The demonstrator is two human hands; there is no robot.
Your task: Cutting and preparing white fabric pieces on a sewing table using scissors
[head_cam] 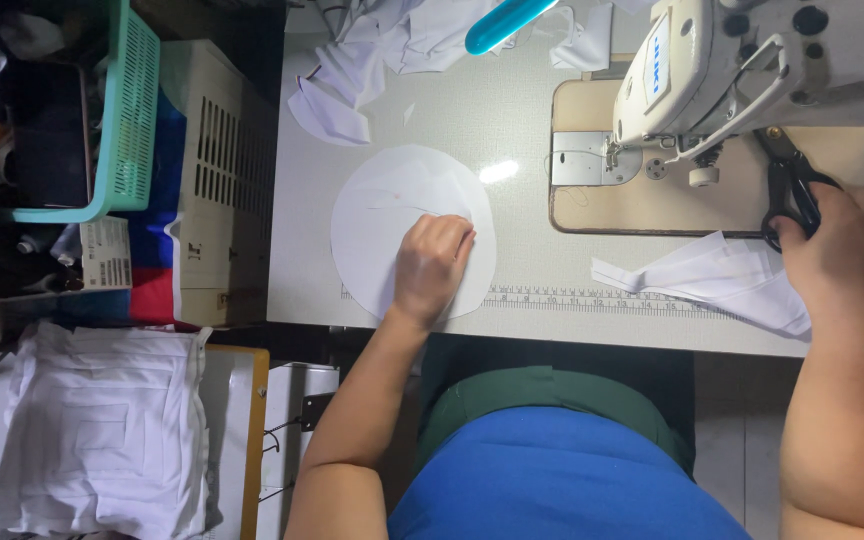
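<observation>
White cotton everywhere. Nearest us, a blue lap and green apron edge, then the pale sewing table (552, 330) with a ruler strip (592, 298) printed along its front edge.

Our left hand (432, 265) lies on the round white fabric piece (377, 225), fingers curled down and pinching or pressing the cloth near its right rim; nothing else is held in it. The circle lies flat, left of the machine bed and well apart from it.

Our right hand (837, 245) is closed around the handles of black scissors (790, 185), blades pointing away toward the machine. Beneath the wrist lies a folded white fabric strip (712, 280), hanging close to the table's front edge.

Farther off: the sewing machine (712, 70) on its beige bed, a turquoise tube-shaped object (507, 22), and loose white scraps (352, 80). To the left, a teal basket (122, 110) and stacked white pieces (102, 430).

Risks, as we judge them: the strip could slide off the edge if the forearm drags it; the scissor tips sit near the machine's thread path and could snag it; the circle could crease under the pinching fingers.
</observation>
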